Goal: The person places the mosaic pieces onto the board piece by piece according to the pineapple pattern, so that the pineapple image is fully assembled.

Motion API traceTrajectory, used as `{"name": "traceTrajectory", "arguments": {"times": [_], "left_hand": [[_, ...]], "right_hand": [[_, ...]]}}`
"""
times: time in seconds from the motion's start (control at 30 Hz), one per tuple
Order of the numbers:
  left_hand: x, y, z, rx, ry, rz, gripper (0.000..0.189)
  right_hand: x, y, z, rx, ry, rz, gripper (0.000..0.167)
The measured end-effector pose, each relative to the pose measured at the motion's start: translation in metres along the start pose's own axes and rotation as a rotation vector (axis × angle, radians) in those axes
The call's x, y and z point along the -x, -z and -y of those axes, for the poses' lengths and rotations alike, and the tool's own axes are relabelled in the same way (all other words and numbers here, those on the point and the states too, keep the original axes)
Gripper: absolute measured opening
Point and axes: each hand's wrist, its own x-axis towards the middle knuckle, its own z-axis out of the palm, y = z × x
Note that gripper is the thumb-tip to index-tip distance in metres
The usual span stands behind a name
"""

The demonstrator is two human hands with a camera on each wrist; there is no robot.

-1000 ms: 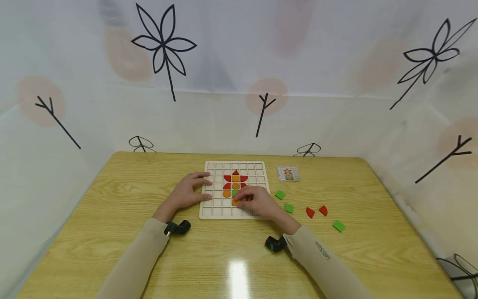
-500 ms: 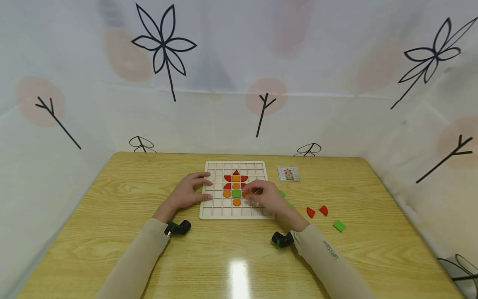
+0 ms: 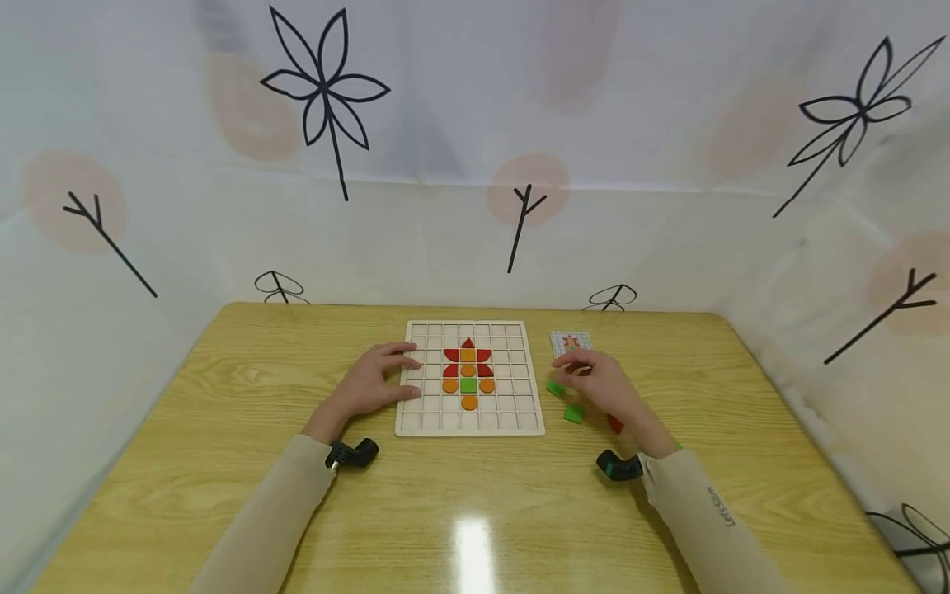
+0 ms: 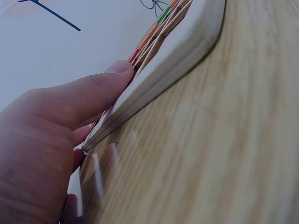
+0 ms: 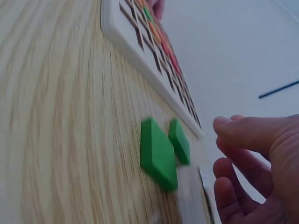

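The grid board [image 3: 439,421] lies flat on the tabletop [image 3: 416,511], its middle bearing red pieces [image 3: 468,343], orange circles [image 3: 469,403], an orange square [image 3: 467,355] and one green square [image 3: 468,385]. At the board's left edge rests the left hand [image 3: 373,378], fingers spread, touching without grasping. Right of the board, the right hand [image 3: 599,384] has loosely bent fingers with nothing between the tips, near two green tiles [image 3: 574,413] and a partly covered picture card [image 3: 568,339].
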Motion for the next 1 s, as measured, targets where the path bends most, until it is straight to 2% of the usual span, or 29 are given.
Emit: {"name": "traceTrajectory", "arguments": {"times": [0.17, 0.27, 0.4, 0.6, 1.0], "left_hand": [[-0.001, 0.0, -0.001, -0.011, -0.003, -0.006, 0.044], [-0.001, -0.001, -0.002, -0.007, -0.003, -0.001, 0.044], [0.0, -0.001, -0.002, 0.002, 0.001, 0.001, 0.044], [0.002, 0.001, -0.003, 0.015, 0.013, 0.005, 0.043], [0.001, 0.002, -0.005, 0.008, 0.009, 0.009, 0.043]], "right_hand": [[0.002, 0.012, -0.011, 0.019, -0.016, 0.086, 0.025], [0.001, 0.014, -0.016, 0.002, -0.02, 0.163, 0.029], [-0.001, 0.015, -0.018, -0.028, -0.043, 0.211, 0.031], [-0.002, 0.014, -0.015, -0.085, -0.061, 0.247, 0.034], [-0.001, 0.012, -0.016, -0.116, -0.05, 0.237, 0.03]]}}
